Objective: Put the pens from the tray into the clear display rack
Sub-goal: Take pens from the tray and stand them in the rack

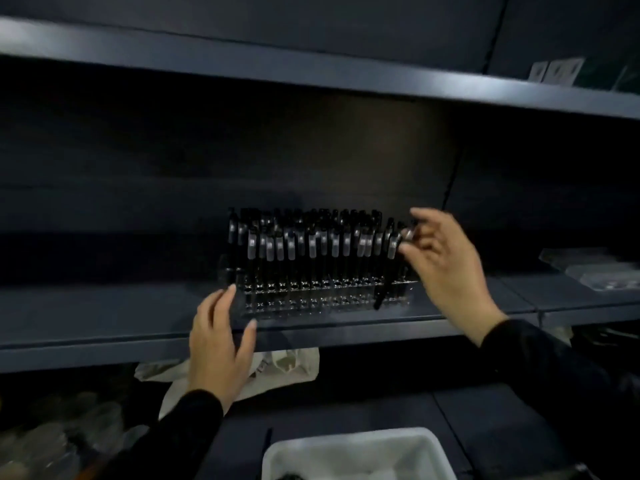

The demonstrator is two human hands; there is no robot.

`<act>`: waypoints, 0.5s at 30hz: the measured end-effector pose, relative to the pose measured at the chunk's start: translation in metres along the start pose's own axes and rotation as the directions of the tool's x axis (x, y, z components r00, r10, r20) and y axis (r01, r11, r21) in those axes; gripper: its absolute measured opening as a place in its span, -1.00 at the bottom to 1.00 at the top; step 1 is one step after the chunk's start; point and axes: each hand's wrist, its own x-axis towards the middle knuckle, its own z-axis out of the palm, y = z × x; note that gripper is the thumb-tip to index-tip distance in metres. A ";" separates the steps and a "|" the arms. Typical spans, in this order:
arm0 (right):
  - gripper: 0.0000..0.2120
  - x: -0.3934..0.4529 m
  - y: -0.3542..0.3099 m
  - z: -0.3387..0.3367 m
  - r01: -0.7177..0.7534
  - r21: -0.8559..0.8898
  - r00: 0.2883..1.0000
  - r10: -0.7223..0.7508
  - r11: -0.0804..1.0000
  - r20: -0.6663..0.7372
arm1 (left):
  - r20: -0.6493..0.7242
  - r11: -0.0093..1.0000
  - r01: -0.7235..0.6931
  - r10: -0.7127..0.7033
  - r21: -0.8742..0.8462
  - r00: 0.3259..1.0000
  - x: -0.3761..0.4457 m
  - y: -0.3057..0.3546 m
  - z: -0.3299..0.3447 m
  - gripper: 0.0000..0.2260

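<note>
While the picture is dim and a little smeared, I can make out the clear display rack (322, 296) standing on the middle dark shelf (104, 317), packed with black pens (311, 247) that stand upright in rows, their pale clips catching the light. My left hand (218, 344) rests at the rack's left end with the fingers straight and spread, fingertips touching the clear corner and thumb lying along the front lower edge. My right hand (446, 265) is at the rack's right end, thumb and forefinger pinching the top of one pen (391, 268); that pen leans, its lower tip down over the front holes of the rack while its cap end sits up among the fingers. The other fingers of that hand are loosely fanned. Both arms wear dark sleeves. At the bottom edge of the view sits the white tray (360, 452), on a lower surface and well apart from the rack; a few dark things lie in it, too cut off to name. A crumpled pale cloth (291, 365) lies under the shelf, just behind my left wrist.
</note>
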 end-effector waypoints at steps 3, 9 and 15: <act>-0.58 0.024 -0.007 -0.007 0.062 -0.037 0.996 -0.064 0.997 -0.068 | 0.189 0.992 0.118 -0.108 -0.043 0.976 0.023 0.001 -0.005 -0.50; -0.68 0.037 0.013 0.004 0.032 -0.098 0.997 -0.039 0.995 -0.064 | 0.267 0.987 0.163 -0.152 -0.016 0.952 0.028 -0.003 -0.003 -0.53; -0.68 0.039 0.027 0.011 -0.005 -0.115 0.999 -0.001 0.993 -0.053 | 0.206 0.990 0.134 -0.138 0.033 0.969 0.028 -0.009 0.003 -0.55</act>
